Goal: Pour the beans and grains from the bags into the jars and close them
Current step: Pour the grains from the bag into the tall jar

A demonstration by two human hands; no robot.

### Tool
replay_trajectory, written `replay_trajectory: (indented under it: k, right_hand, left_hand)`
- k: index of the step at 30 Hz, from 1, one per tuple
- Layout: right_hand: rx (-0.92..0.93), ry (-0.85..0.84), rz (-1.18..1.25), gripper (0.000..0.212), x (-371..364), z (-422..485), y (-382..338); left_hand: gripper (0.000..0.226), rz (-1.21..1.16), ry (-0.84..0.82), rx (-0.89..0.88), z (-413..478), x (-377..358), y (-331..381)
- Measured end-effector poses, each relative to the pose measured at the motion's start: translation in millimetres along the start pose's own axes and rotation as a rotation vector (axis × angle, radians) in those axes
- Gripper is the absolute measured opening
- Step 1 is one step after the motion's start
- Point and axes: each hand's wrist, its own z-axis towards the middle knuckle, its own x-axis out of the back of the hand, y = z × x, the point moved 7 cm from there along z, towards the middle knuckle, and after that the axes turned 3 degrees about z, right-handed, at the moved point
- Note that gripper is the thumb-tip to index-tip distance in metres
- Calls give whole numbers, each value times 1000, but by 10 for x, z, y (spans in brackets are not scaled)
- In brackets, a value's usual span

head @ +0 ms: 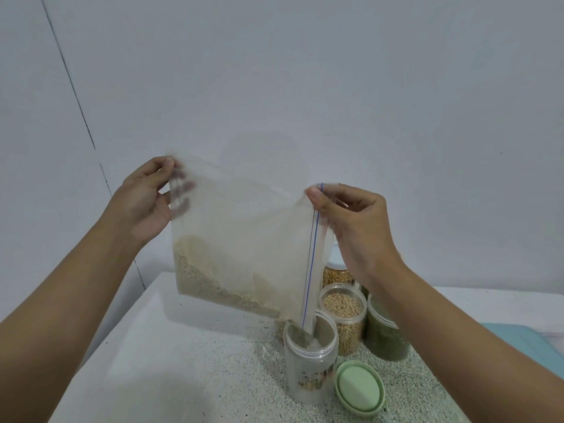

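Note:
I hold a clear zip bag (244,239) with pale grains lying in its lower left part. My left hand (143,199) pinches the bag's upper left corner. My right hand (351,221) pinches the blue zip strip at the upper right. The bag is tilted, and its open lower right corner dips into the mouth of an open clear jar (309,355) on the counter. A green lid (360,389) lies flat just right of that jar.
Behind the open jar stand an uncovered jar of round tan beans (343,319), a jar of green grains (386,334) and a lidded jar of yellow grains (337,274). The speckled counter (198,377) meets a white wall. A pale blue object (531,346) sits at right.

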Motion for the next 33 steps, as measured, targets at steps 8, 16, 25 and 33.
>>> replay_trajectory:
  k: [8,16,25,33]
  right_hand:
    - [23,8,17,14,22,0,-58]
    - [13,47,47,8,96,-15,-43]
    - [2,66,57,6,137,-31,-39]
    - [-4,54,45,6,97,-33,-38]
  left_hand:
    - [35,25,-20,-28,-1,-75,112]
    - [32,41,-28,-38,-26,-127,155]
    - [33,56,-33,-46,-43,-180,201]
    - [36,55,-23,-42,-64,-154,193]
